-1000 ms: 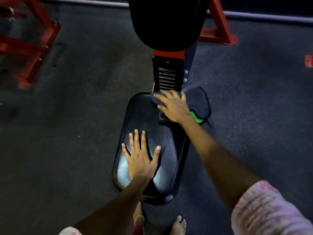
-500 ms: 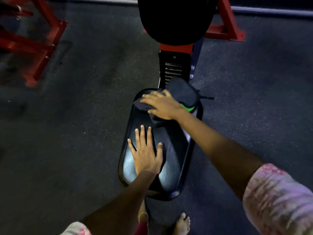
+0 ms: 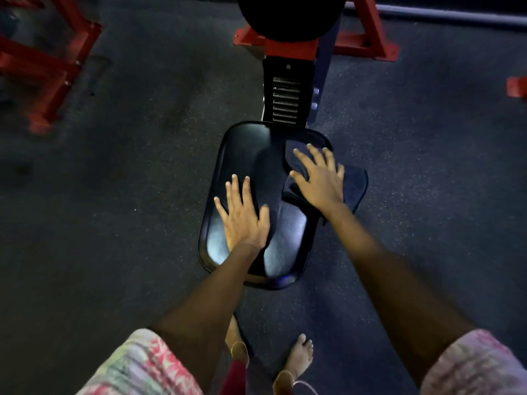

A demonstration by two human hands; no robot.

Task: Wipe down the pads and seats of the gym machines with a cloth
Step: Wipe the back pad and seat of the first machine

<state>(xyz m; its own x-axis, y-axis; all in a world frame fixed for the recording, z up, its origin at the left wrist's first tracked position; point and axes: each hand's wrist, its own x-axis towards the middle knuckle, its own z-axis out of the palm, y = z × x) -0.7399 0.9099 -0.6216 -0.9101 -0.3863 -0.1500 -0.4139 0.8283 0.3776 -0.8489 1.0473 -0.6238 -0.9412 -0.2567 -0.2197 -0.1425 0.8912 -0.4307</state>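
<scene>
Head view: dark folded microfibre cloth [image 3: 355, 185] on right edge of glossy black padded vinyl seat [image 3: 256, 155], far half, part of it hanging over that edge. Right hand [image 3: 319, 178] flat on top of cloth, fingers straight and spread, pressing down, not curled round it. Left hand [image 3: 242, 215] flat on bare seat, near left part, fingers straight, thumb out, holding nothing. Sheen on seat's near edge beside left wrist. Beyond seat's far edge: black ribbed metal post [image 3: 285, 101] rising to red bracket, then rounded black back pad [image 3: 288, 15] cut by top of frame. Red steel frame feet [image 3: 368, 41] behind post; more red steel frame [image 3: 42, 64] at far left, blurred. Dark speckled rubber floor [image 3: 128, 195] all around. Pink patterned sleeves [image 3: 148, 366] at bottom corners, bare feet [image 3: 299, 354] on floor below seat's near edge.
</scene>
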